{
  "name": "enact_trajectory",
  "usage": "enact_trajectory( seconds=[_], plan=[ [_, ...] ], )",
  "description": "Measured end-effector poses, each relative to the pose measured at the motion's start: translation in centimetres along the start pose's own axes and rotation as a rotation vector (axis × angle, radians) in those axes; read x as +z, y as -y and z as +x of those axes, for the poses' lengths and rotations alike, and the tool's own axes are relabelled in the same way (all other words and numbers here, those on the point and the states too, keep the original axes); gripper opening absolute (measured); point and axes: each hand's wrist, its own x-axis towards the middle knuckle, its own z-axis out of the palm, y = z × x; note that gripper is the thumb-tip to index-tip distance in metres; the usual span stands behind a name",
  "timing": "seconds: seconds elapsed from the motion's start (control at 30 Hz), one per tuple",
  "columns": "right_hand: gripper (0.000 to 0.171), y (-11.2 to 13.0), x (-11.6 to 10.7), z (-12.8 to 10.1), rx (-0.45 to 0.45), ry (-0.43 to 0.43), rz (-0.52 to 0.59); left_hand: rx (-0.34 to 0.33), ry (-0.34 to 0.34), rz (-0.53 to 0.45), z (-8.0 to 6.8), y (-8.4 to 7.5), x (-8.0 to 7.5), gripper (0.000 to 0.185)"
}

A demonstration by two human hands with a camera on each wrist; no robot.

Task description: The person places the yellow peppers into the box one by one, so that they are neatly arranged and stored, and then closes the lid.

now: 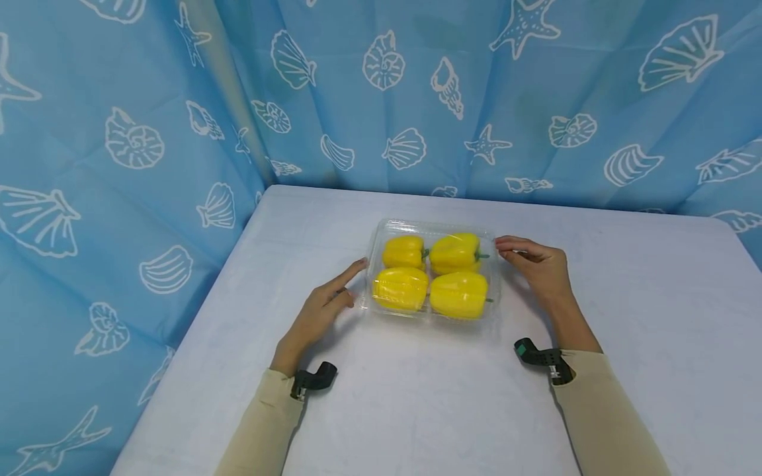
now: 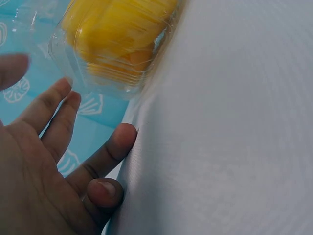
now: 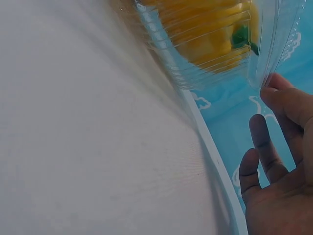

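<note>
A clear plastic clamshell box (image 1: 433, 316) lies on the table, holding several yellow bell peppers (image 1: 458, 295) with green stems. Shiny clear plastic covers the peppers from above. At its left side is my left hand (image 1: 321, 311), fingers spread and fairly straight. The left wrist view shows this hand's fingertips (image 2: 63, 84) right at the box's edge, with other fingers low by the tabletop. My right hand (image 1: 540, 268) pinches the rim at the far right corner between thumb and forefinger. Its remaining fingers (image 3: 260, 132) curve loosely below the rim in the right wrist view.
A white cloth (image 1: 428, 396) covers the table. Behind and to the left hangs a blue curtain (image 1: 357, 99) with white shell and starfish prints, close against the table's far edge. Each wrist carries a black camera mount (image 1: 314, 378).
</note>
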Motion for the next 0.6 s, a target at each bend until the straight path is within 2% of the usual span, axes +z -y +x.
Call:
enact_trajectory(
  seconds=[0.1,0.3,0.6],
  plan=[
    [0.018,0.7,0.0,-0.4,-0.039,0.017,0.018,-0.025,0.0,-0.002,0.0,-0.2,0.0,0.046],
    [0.019,1.5,0.5,-1.2,-0.084,-0.004,-0.065,-0.081,0.0,-0.037,0.1,-0.2,0.0,0.046],
    [0.029,1.7,0.6,-2.3,-0.088,0.028,-0.076,-0.089,0.006,-0.028,0.1,-0.4,0.0,0.055]
  ],
)
